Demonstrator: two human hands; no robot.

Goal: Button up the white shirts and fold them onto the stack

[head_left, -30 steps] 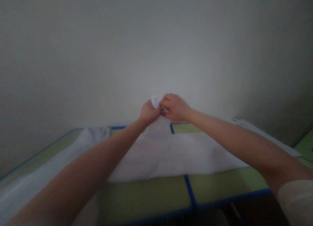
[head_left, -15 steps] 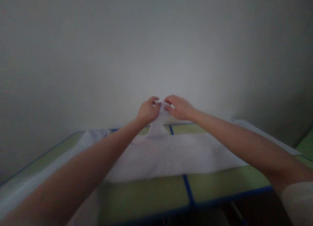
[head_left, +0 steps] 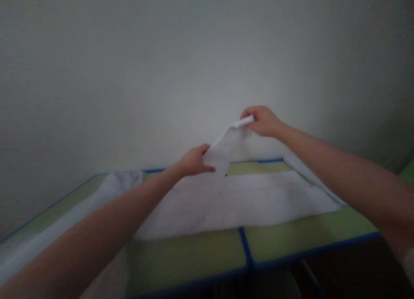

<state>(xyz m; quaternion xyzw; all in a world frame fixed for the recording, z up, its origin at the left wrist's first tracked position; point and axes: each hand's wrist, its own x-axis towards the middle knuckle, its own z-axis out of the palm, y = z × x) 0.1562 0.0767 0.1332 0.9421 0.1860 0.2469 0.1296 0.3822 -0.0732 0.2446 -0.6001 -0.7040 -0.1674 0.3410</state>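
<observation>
I see my right hand [head_left: 263, 121] pinched closed on one end of the soft white cloth [head_left: 246, 200], raised strip taut, my left hand [head_left: 193, 162] clasping it lower, matte green blue-edged table [head_left: 194, 256] beneath

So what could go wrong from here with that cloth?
The right hand pinches only the tip of the white strip, raised above the table; it could slip free. The left hand grips it lower down, so pulling apart might drag the flat white cloth askew.
</observation>
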